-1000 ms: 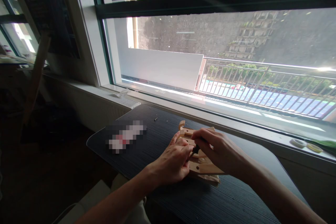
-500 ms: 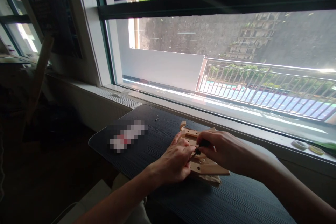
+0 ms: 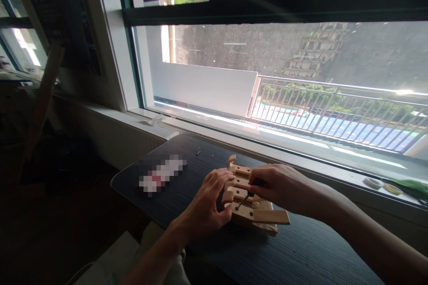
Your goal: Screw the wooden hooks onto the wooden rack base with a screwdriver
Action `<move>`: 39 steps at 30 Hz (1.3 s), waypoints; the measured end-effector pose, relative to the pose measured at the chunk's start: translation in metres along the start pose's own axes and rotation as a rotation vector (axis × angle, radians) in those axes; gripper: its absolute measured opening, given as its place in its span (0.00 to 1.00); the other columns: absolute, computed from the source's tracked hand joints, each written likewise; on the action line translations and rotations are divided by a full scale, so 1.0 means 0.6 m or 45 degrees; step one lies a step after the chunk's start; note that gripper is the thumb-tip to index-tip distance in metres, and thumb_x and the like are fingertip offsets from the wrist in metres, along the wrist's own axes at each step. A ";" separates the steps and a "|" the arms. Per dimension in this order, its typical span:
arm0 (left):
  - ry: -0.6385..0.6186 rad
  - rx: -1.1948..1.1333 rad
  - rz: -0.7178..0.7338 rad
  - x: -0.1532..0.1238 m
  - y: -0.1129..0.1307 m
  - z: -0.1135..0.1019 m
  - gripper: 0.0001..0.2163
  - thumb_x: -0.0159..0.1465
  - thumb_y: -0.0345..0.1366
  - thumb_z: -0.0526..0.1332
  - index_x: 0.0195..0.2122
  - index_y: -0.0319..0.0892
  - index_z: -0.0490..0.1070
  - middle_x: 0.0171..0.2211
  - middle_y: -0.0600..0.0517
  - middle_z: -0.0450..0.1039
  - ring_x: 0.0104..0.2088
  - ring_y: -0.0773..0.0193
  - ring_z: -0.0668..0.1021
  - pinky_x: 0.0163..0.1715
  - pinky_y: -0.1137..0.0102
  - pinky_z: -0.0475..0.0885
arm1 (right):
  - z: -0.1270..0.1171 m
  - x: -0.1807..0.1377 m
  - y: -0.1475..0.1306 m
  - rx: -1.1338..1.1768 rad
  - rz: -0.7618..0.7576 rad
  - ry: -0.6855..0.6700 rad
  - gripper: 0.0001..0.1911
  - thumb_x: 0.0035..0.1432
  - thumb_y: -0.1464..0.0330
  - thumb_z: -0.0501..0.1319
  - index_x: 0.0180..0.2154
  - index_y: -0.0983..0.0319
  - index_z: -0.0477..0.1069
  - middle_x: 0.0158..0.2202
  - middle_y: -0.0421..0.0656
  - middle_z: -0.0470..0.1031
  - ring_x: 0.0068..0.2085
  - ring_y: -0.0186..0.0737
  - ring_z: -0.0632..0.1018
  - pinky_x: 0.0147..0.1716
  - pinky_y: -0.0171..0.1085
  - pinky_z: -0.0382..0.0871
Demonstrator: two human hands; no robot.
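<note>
A small wooden slatted piece (image 3: 245,216) lies on the dark table, with curled hook-like ends on its left and several dark holes in its slats. My right hand (image 3: 277,185) is closed around the dark handle of a screwdriver (image 3: 248,197), whose thin shaft slants down to a hole in the nearest slat. At the left ends of the slats, my left hand (image 3: 207,200) grips the piece, thumb by the near slat and fingertips by a farther one. Whether a screw sits under the screwdriver tip is too small to tell.
The dark table (image 3: 187,178) stands against a windowsill. A blurred-out pale and red item (image 3: 162,176) lies on its left, and a small dark screw-like bit (image 3: 198,153) near the back. Tape-like rings (image 3: 392,188) and green leaves sit on the right sill.
My left hand has drawn back left from the screwdriver shaft to the slat ends, its fingers spreading. The shaft and hooked ends now show. My right hand stays on the screwdriver.
</note>
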State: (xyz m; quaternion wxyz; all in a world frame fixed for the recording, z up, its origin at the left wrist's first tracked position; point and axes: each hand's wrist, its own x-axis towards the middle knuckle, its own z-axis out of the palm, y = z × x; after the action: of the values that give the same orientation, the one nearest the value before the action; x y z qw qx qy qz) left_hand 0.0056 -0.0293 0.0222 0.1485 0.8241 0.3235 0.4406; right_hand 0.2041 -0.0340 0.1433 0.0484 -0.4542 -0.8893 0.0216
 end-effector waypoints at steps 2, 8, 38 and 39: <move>0.225 -0.085 -0.199 -0.023 -0.012 0.010 0.18 0.55 0.27 0.58 0.47 0.44 0.61 0.47 0.48 0.66 0.51 0.58 0.68 0.54 0.60 0.63 | -0.005 0.003 -0.001 -0.002 0.016 -0.041 0.13 0.60 0.60 0.53 0.31 0.57 0.72 0.23 0.37 0.72 0.23 0.31 0.67 0.22 0.33 0.51; 0.198 -0.429 -0.458 -0.059 -0.024 0.060 0.20 0.53 0.27 0.60 0.47 0.45 0.61 0.43 0.52 0.68 0.45 0.62 0.72 0.49 0.67 0.67 | -0.021 0.015 -0.007 0.028 0.026 -0.231 0.08 0.54 0.63 0.57 0.32 0.55 0.74 0.25 0.36 0.73 0.24 0.30 0.67 0.23 0.32 0.51; 0.186 -0.501 -0.559 -0.048 -0.012 0.091 0.17 0.52 0.27 0.62 0.43 0.44 0.66 0.39 0.52 0.67 0.40 0.63 0.72 0.45 0.67 0.68 | -0.017 0.047 -0.034 -0.080 -0.034 -0.360 0.07 0.51 0.66 0.56 0.31 0.59 0.73 0.25 0.39 0.72 0.25 0.32 0.69 0.22 0.31 0.54; 0.182 -0.494 -0.562 -0.049 -0.013 0.090 0.16 0.52 0.27 0.62 0.42 0.44 0.66 0.39 0.52 0.67 0.40 0.63 0.72 0.45 0.68 0.68 | -0.018 0.047 -0.035 -0.077 -0.009 -0.361 0.08 0.51 0.65 0.56 0.31 0.59 0.73 0.25 0.39 0.72 0.25 0.32 0.69 0.22 0.31 0.54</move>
State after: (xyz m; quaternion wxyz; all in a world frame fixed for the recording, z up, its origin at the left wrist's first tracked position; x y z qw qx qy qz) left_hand 0.0353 -0.0409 -0.0309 0.3724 0.6570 0.4142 0.5081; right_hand 0.1721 -0.0237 0.1577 -0.0912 -0.4448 -0.8890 0.0587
